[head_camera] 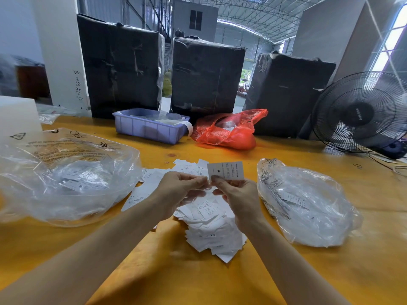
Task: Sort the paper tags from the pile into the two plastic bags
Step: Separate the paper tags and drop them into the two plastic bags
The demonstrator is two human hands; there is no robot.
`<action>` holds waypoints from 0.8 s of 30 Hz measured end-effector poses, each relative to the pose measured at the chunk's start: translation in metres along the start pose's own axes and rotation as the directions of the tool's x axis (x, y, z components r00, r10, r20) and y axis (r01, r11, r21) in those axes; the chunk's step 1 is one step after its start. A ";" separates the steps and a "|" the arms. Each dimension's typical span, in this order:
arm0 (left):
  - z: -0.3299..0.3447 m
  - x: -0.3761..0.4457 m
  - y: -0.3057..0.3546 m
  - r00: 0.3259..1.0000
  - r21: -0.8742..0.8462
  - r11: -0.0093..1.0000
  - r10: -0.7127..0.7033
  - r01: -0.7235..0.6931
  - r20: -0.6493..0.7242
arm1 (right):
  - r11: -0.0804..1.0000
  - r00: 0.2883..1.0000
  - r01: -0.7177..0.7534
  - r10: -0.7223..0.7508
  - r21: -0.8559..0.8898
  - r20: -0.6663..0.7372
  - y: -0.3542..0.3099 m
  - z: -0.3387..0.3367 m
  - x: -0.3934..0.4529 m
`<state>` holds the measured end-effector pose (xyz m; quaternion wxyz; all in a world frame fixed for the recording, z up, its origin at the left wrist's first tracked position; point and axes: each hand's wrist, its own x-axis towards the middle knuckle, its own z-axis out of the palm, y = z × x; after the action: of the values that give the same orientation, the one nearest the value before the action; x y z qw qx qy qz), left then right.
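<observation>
A pile of white paper tags (209, 219) lies in the middle of the yellow table (167, 280). My right hand (237, 198) pinches one tag (226, 170) marked "M" and holds it up above the pile. My left hand (178, 190) is raised beside it, fingertips curled toward the tag's left edge; whether it holds a tag cannot be told. A large clear plastic bag (66, 177) with tags inside lies to the left. A smaller clear plastic bag (308, 203) with tags lies to the right.
Behind the pile stand a lilac plastic tray (149, 128) and a red plastic bag (229, 130). Three tall black-wrapped boxes (207, 75) line the table's far edge. A black fan (361, 113) sits at the far right with cables near it.
</observation>
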<state>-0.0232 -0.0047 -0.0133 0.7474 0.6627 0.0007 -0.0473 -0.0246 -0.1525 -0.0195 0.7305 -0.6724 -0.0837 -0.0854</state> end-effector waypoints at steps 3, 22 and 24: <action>0.001 -0.001 -0.001 1.000 -0.006 1.000 -0.006 0.006 0.007 | 1.000 1.000 0.005 -0.005 0.001 0.008 -0.001 0.000 0.000; -0.003 0.001 0.002 1.000 0.001 1.000 0.009 -0.009 -0.008 | 0.993 0.998 0.066 -0.064 -0.098 0.023 0.001 0.001 -0.001; -0.004 0.002 0.002 1.000 0.011 1.000 0.016 -0.016 -0.020 | 0.992 0.998 0.051 -0.047 -0.111 0.041 0.000 0.001 -0.001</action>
<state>-0.0213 -0.0006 -0.0123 0.7441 0.6672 0.0027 -0.0345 -0.0254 -0.1512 -0.0199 0.6875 -0.7116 -0.1092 -0.0952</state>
